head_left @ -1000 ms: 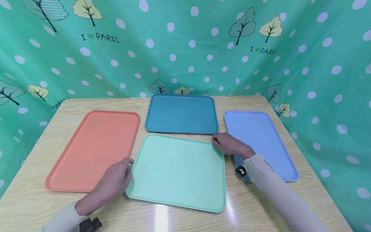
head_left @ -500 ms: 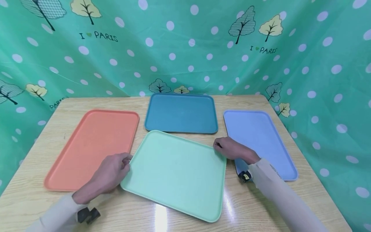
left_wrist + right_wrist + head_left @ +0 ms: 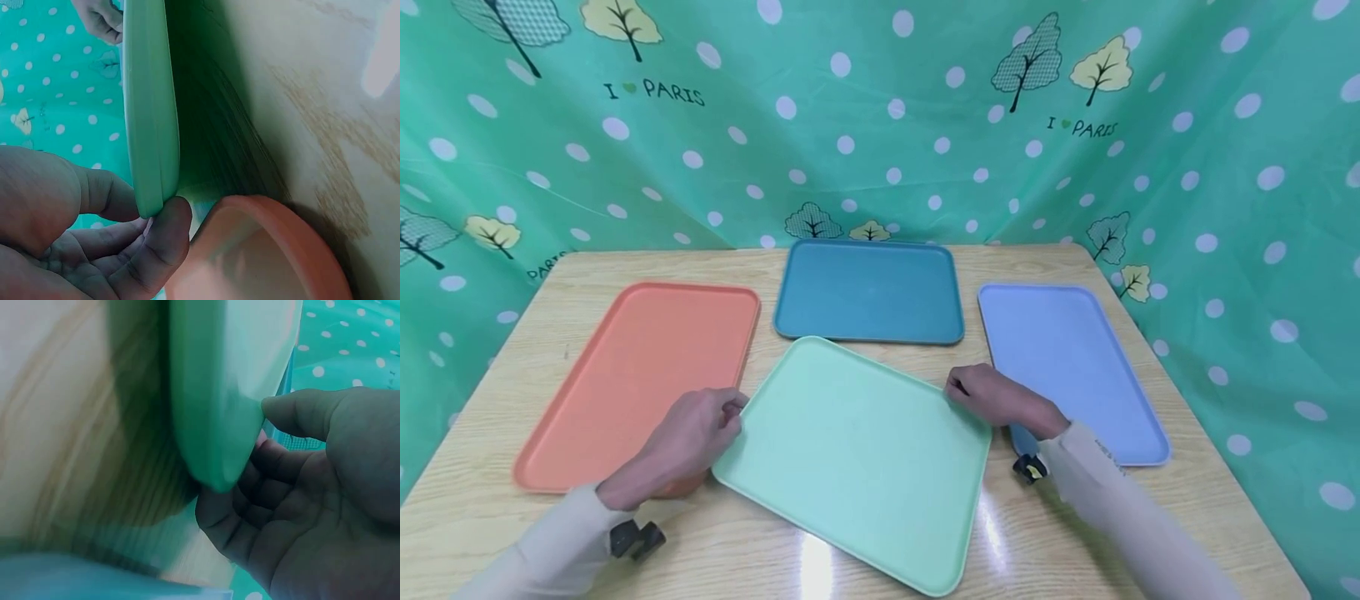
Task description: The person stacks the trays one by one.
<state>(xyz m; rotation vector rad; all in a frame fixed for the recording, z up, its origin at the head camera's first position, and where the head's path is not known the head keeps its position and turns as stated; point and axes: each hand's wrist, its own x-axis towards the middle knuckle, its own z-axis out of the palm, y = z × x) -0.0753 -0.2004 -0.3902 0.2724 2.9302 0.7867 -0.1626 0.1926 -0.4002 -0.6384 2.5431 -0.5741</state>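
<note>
A mint green tray lies turned at an angle between my two hands, its near right corner toward me. My left hand pinches its left rim, and in the left wrist view the thumb and fingers close on the edge. At the far right part of the rim, my right hand grips it between thumb and curled fingers. Both wrist views show a gap with shadow between the tray's underside and the table, so it is off the surface there. The tray bears nothing.
A coral red tray lies on the wooden table at left, partly under my left hand. The dark teal tray lies at the back, a periwinkle blue tray at right. A dotted green curtain hangs behind.
The mint tray has turned clockwise, its near right corner swinging toward me. My right hand has come nearer along with it; my left hand has shifted slightly away from me.
</note>
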